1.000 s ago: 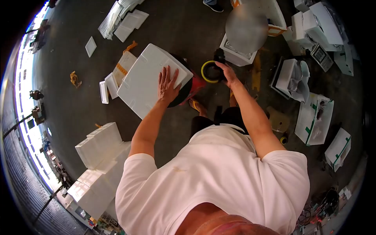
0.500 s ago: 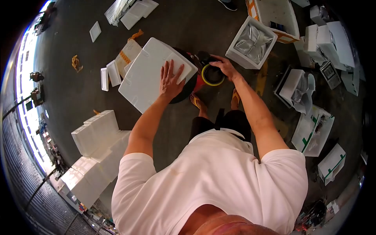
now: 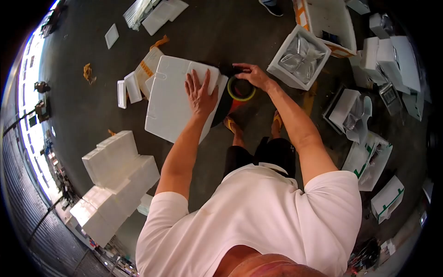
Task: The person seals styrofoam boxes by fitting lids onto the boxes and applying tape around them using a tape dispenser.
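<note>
A white foam box [image 3: 173, 97] stands in front of me on a dark round support, its lid facing up. My left hand [image 3: 200, 94] lies spread on the lid near its right side, fingers apart. Close to the box's right edge, my right hand [image 3: 253, 76] is curled over a tape dispenser with a yellow-green roll [image 3: 241, 99]. The fingers of that hand hide part of the dispenser. Something red [image 3: 237, 105] shows below the roll.
An open foam box [image 3: 300, 57] with silvery bags stands at the upper right, beside a larger orange-taped box [image 3: 330, 16]. More foam boxes [image 3: 399, 64] lie at far right. Stacked white boxes [image 3: 115, 177] stand at lower left. A person's shoe [image 3: 272, 8] shows at the top.
The foam box has turned under my left hand, its lid now squarer to me. My right hand and the tape dispenser have moved left, up to the box's right edge.
</note>
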Motion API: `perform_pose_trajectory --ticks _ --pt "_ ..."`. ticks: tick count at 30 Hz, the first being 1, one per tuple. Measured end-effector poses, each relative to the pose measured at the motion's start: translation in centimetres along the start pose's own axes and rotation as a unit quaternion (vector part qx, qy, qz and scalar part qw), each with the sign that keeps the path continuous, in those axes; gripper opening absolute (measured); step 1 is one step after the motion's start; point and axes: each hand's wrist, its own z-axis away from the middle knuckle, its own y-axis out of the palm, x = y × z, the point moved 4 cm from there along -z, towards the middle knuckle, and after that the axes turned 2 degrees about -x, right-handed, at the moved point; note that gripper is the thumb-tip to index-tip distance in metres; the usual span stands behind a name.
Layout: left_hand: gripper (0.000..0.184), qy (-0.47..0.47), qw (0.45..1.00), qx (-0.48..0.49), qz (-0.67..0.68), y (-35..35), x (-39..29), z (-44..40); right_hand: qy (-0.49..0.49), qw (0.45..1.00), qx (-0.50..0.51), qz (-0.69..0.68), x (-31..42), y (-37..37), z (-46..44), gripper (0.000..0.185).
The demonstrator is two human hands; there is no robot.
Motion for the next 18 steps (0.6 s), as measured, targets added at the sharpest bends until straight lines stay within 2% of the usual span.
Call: perform_pose_trajectory --ticks 1,2,3,4,6,7,9,10,12,13,14,16,17,18 --pt "0.07 -0.023 1.0 -0.012 0.002 0.6 0.4 -0.7 -0.001 0.999 -0.021 -0.049 -0.4 0.6 -1.2 0.047" --pt "0.069 -0.034 0.999 -0.029 0.012 0.8 0.7 -1.8 -0.036 0.998 -0.045 -0.036 -0.6 0.7 -3.2 0.043" --pt "0.068 -0.047 0.998 -0.042 0.02 0.5 1.4 -1.8 -0.033 0.997 -0.031 -0.06 -0.9 1.1 -5.8 0.043" --pt "0.068 -0.057 0.998 -0.031 0.013 0.0 2.8 -0.7 0.02 0.998 -0.028 -0.058 1.2 1.5 -6.9 0.043" --pt "0.068 0.069 0.996 0.037 0.04 -0.3 4.6 -0.5 -0.098 0.993 -0.001 0.072 1.4 1.8 -12.0 0.047" --pt "0.068 0.066 0.996 0.046 0.037 -0.3 5.0 -0.3 -0.062 0.992 0.023 0.105 1.9 2.6 -13.5 0.046" --pt "0.064 0.002 1.0 0.025 0.017 -0.3 5.7 -0.4 -0.087 0.987 -0.001 0.133 2.6 4.3 -14.8 0.047" --pt "0.06 -0.016 1.0 0.012 0.008 -0.1 5.3 -1.1 -0.082 0.988 0.003 0.129 2.0 4.4 -14.3 0.047" --pt "0.059 -0.043 0.999 0.0 -0.001 0.5 5.7 -2.7 -0.052 0.99 0.097 0.091 1.2 3.4 -13.3 0.048" --pt "0.058 -0.071 0.997 -0.009 -0.008 1.1 5.9 -3.2 0.006 0.975 0.157 0.158 1.0 2.8 -10.4 0.047" --pt "0.058 -0.112 0.993 -0.026 -0.006 1.3 6.5 -3.2 -0.03 0.978 0.178 0.102 0.9 2.3 -6.5 0.047" --pt "0.057 -0.164 0.986 -0.039 0.0 1.5 7.0 -4.2 0.07 0.974 0.187 0.102 0.1 1.0 0.5 0.051" --pt "0.057 -0.184 0.982 -0.04 -0.005 1.6 7.1 -4.4 0.033 0.972 0.185 0.138 -1.8 0.5 3.2 0.052" --pt "0.057 -0.187 0.982 -0.038 -0.005 2.0 7.2 -4.3 0.024 0.977 0.188 0.1 -2.3 0.3 6.0 0.053"
